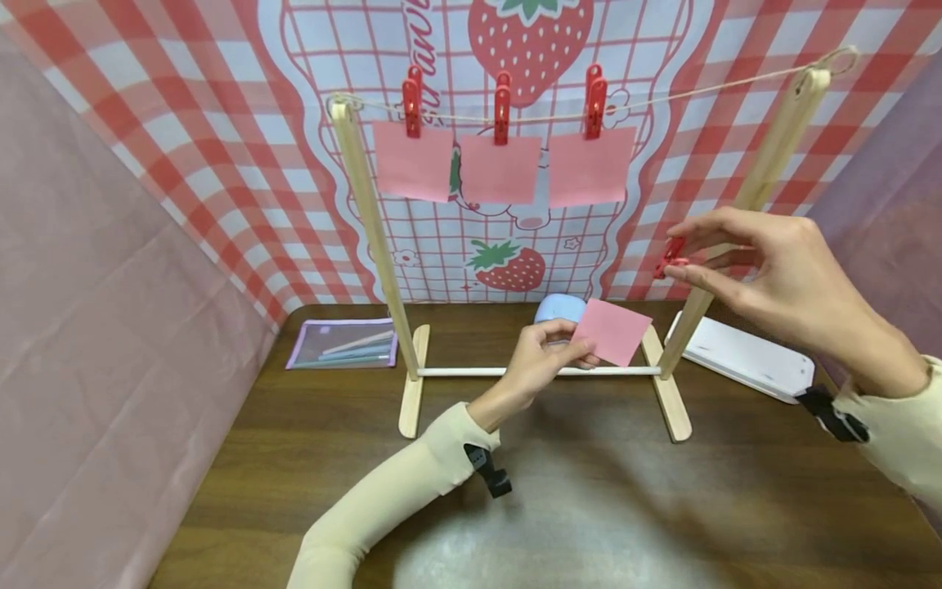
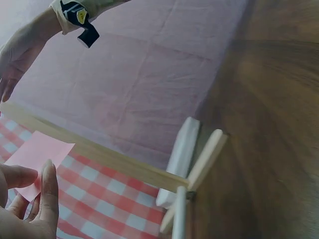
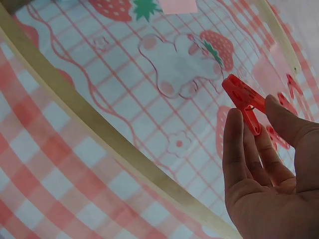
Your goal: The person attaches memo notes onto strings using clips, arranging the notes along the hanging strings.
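My left hand (image 1: 548, 356) pinches a pink square of paper (image 1: 614, 334) by its left edge, above the white crossbar of the wooden frame; the left wrist view shows the same paper (image 2: 37, 159) between thumb and fingers. Beside the right post, my right hand (image 1: 773, 270) holds a red clothespin (image 1: 670, 258) between thumb and fingertips. In the right wrist view that clothespin (image 3: 244, 99) points away from the palm. On the string (image 1: 684, 95) hang three pink papers (image 1: 500, 172) in a row, each under a red clothespin (image 1: 502, 110).
The wooden frame's left post (image 1: 371, 229) and right post (image 1: 773, 155) stand on flat feet on the brown table (image 1: 559, 499). A mesh zip pouch (image 1: 342, 343) lies left. A light blue rounded object (image 1: 559, 307) is behind the left hand, and a white case (image 1: 751, 356) lies right.
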The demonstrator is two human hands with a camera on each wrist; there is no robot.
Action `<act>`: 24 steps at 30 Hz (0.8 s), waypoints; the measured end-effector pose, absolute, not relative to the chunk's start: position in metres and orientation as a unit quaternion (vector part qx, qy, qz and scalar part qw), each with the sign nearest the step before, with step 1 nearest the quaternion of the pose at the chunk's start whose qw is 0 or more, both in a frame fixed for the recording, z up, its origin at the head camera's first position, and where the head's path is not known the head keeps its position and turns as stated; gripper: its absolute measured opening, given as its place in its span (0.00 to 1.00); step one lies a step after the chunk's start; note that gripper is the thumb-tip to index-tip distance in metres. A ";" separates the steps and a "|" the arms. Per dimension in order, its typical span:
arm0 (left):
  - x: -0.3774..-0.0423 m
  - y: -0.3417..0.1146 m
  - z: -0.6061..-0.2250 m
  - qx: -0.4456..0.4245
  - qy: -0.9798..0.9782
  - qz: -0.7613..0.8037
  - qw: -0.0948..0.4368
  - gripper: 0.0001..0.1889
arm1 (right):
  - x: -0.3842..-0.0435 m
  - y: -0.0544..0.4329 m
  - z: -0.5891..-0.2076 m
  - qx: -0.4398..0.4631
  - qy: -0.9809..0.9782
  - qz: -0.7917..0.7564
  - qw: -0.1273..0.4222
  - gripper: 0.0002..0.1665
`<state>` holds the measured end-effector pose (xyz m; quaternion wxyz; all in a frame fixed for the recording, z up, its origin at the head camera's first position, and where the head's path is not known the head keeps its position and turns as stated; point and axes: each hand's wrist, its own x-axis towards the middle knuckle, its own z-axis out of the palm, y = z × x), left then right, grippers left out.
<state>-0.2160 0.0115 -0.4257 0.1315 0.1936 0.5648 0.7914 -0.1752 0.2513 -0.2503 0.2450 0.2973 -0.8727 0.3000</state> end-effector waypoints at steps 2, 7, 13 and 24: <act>-0.218 0.013 -0.420 0.203 0.559 0.794 0.124 0.14 | -0.177 0.250 -0.243 0.292 -0.869 0.308 0.255 0.28; -0.224 0.014 -0.408 0.212 0.565 0.790 0.105 0.14 | -0.180 0.247 -0.224 0.274 -0.861 0.318 0.286 0.29; -0.233 0.016 -0.395 0.218 0.563 0.793 0.082 0.14 | -0.186 0.244 -0.207 0.262 -0.843 0.353 0.310 0.25; -0.243 0.026 -0.374 0.214 0.550 0.805 0.064 0.15 | -0.200 0.240 -0.175 0.260 -0.824 0.363 0.348 0.21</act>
